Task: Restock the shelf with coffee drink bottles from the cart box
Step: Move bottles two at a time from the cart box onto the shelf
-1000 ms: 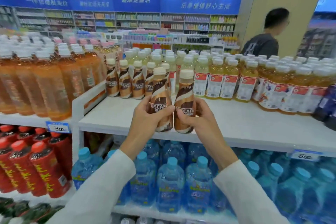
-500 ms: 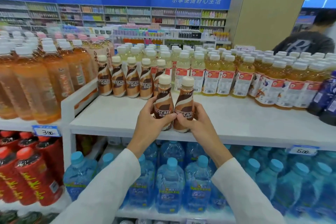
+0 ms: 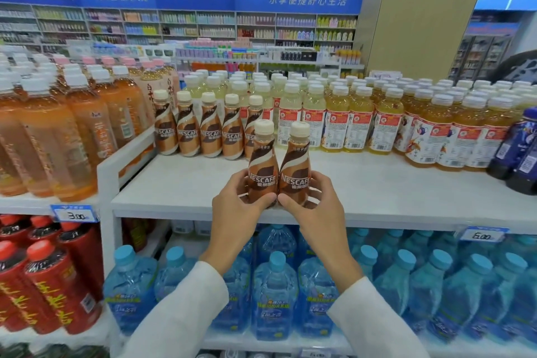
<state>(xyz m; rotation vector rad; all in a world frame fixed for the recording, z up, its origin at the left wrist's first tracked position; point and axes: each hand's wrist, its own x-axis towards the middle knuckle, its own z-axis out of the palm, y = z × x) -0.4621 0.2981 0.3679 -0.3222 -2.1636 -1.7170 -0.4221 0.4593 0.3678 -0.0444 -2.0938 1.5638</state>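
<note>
My left hand (image 3: 236,206) grips a brown Nescafe coffee bottle (image 3: 262,160) and my right hand (image 3: 315,206) grips a second one (image 3: 295,163). Both bottles stand upright, side by side and touching, at the front edge of the white shelf (image 3: 377,197). A row of several matching coffee bottles (image 3: 203,131) stands further back on the left of the same shelf. The cart box is out of view.
Yellow drink bottles (image 3: 363,122) fill the shelf's back and right. Orange tea bottles (image 3: 58,136) sit beyond a white divider (image 3: 107,174) on the left. Blue water jugs (image 3: 273,293) and red bottles (image 3: 49,285) stand below. Dark blue bottles (image 3: 520,151) are at far right.
Both hands have lowered and pushed the two bottles forward onto the shelf's front edge. The person at the back right has moved almost out of view.
</note>
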